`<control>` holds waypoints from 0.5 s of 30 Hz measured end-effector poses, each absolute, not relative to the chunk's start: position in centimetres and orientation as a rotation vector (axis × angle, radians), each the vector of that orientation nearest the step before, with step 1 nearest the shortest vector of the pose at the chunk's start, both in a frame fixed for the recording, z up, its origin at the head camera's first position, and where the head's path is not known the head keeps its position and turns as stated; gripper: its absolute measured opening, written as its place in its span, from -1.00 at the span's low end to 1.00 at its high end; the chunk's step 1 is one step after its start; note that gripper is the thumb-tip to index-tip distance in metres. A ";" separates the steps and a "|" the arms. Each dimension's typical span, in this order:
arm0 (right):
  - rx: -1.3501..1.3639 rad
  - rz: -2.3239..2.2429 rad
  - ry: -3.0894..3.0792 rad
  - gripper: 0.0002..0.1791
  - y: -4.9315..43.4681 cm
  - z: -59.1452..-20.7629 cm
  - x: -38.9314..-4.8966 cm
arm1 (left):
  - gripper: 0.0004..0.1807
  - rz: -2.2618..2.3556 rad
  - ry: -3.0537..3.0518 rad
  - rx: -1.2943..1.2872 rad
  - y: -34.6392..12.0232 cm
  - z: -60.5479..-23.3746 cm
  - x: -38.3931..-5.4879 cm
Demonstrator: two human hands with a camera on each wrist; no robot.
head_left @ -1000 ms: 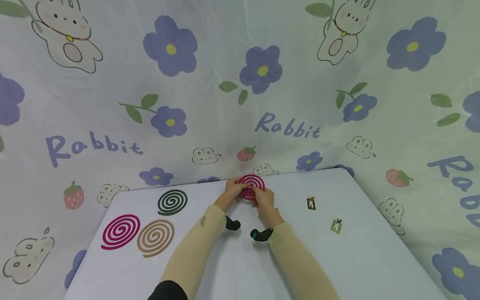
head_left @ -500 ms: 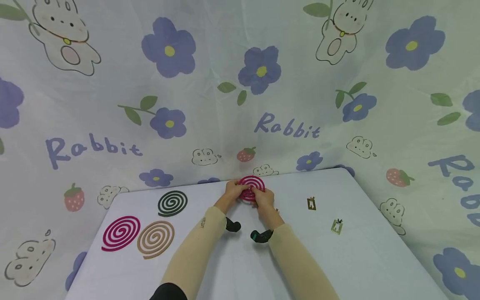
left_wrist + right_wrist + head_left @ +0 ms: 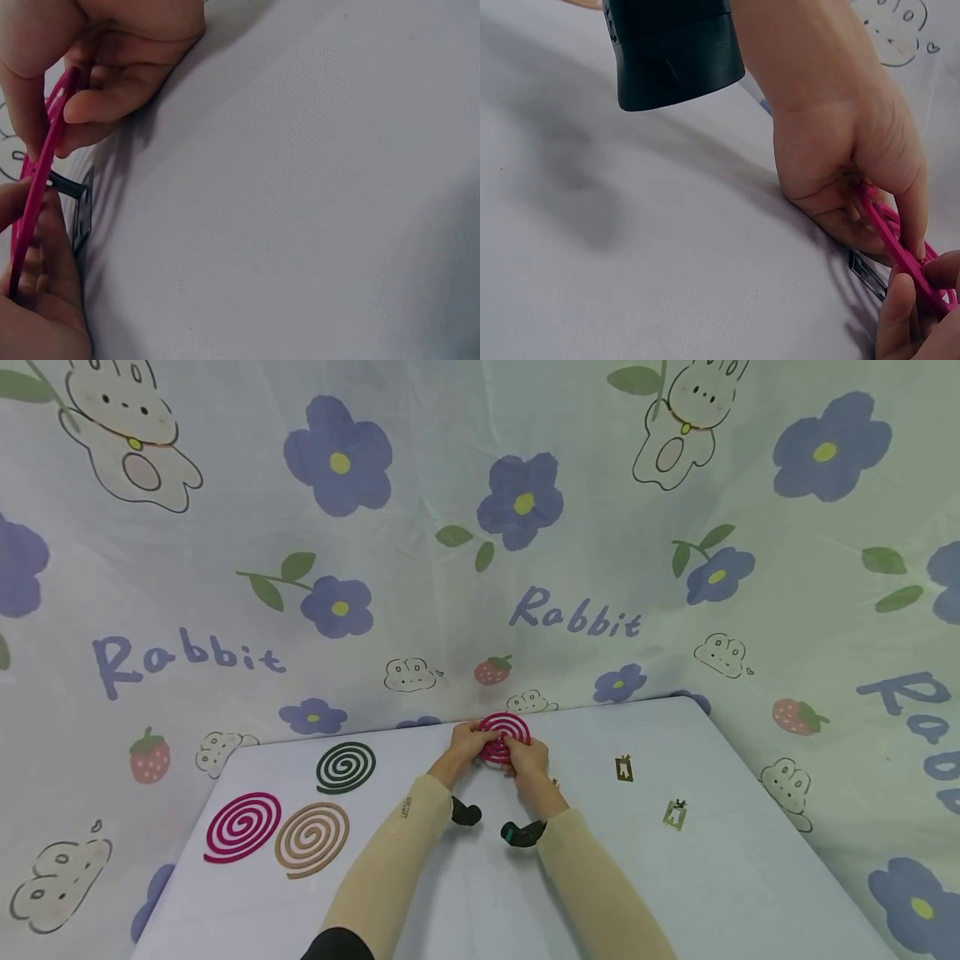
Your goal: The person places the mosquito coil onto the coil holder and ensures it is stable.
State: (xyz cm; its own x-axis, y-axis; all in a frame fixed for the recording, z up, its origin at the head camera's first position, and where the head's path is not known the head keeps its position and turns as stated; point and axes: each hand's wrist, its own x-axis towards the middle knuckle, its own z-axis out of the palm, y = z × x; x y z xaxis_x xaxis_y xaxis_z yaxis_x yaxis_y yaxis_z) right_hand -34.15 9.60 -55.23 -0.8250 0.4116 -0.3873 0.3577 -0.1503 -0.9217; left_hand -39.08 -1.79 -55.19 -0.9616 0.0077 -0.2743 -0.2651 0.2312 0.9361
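magenta spiral (image 3: 45,163) pinched by fingers of left hand (image 3: 469,742) and right hand (image 3: 532,756), half-hidden dark piece (image 3: 79,193), perhaps metal

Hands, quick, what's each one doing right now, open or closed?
Left hand: closed, pinching a pink coil.
Right hand: closed, pinching the same pink coil.

A magenta spiral (image 3: 506,727) is held near the far edge of the white table (image 3: 480,902) by the left hand (image 3: 467,747) and the right hand (image 3: 530,762), and its middle is partly covered by them. Over to the left, a green spiral (image 3: 346,767), a tan spiral (image 3: 312,838) and a second magenta spiral (image 3: 243,827) are laid flat. To the right, two small gold-coloured frames (image 3: 619,769) are placed apart. Behind the table, a cloth backdrop (image 3: 420,452) is printed with rabbits (image 3: 675,418), blue flowers (image 3: 338,456) and strawberries (image 3: 150,757).
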 end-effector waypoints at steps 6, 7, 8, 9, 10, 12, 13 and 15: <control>-0.918 2.163 -2.031 -0.58 9.6 -55.1 -34.2 | -0.50 1.817 2.278 -0.218 -1.9 -55.2 -39.0; -0.921 2.160 -2.038 -0.57 9.6 -55.1 -34.2 | -0.50 1.815 2.281 -0.216 -2.0 -55.2 -38.9; -0.924 2.157 -2.043 -0.57 9.6 -55.1 -34.2 | -0.50 1.810 2.282 -0.215 -2.0 -55.2 -38.9; -0.926 2.156 -2.047 -0.57 9.6 -55.1 -34.2 | -0.50 1.803 2.282 -0.218 -2.0 -55.2 -38.8; -0.928 2.155 -2.051 -0.57 9.6 -55.1 -34.2 | -0.50 1.794 2.286 -0.217 -2.0 -55.2 -38.8; -0.935 2.154 -2.057 -0.58 9.6 -55.2 -34.2 | -0.50 1.777 2.290 -0.221 -2.0 -55.2 -38.8; -0.935 2.152 -2.060 -0.57 9.6 -55.2 -34.2 | -0.50 1.770 2.291 -0.221 -2.1 -55.2 -38.8; -0.950 2.143 -2.063 -0.57 9.6 -55.2 -34.2 | -0.49 1.766 2.288 -0.214 -2.1 -55.2 -38.8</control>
State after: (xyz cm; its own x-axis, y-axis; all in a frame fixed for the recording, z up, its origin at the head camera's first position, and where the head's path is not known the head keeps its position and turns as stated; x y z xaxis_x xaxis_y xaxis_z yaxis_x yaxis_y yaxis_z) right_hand -34.21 9.58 -55.24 -0.8147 0.4149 -0.4052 0.3890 -0.1271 -0.9124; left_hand -38.81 -2.09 -55.24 -0.9598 0.0320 -0.2788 -0.2616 0.2576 0.9302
